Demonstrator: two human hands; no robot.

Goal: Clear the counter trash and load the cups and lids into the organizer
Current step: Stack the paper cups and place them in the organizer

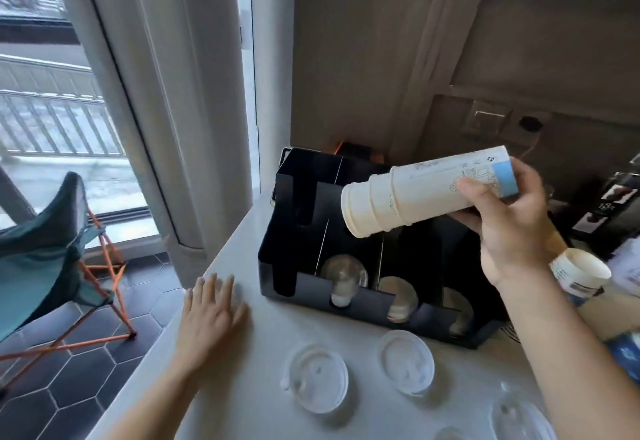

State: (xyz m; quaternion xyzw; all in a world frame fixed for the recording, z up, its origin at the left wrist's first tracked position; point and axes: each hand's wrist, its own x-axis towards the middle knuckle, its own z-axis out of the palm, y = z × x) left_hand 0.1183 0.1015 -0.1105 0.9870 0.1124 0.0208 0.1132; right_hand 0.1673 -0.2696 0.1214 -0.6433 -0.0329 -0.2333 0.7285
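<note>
My right hand (509, 228) grips a nested stack of white paper cups (408, 193), held on its side above the black organizer (311, 287), bottoms pointing left. The organizer's front slots hold clear lids (343, 273) standing on edge. My left hand (211, 311) lies flat on the white counter (252, 387), fingers spread, left of the organizer and holding nothing. Two clear lids (317, 377) (406, 360) lie flat on the counter in front of the organizer, and another lid (519, 419) lies at the lower right. One more paper cup (578, 273) stands behind my right forearm.
The counter's left edge drops to a dark hexagon-tile floor. A teal folding chair (48, 245) with orange legs stands by the window. Dark appliances and packets (609, 207) crowd the right. A wall with sockets (491, 117) rises behind the organizer.
</note>
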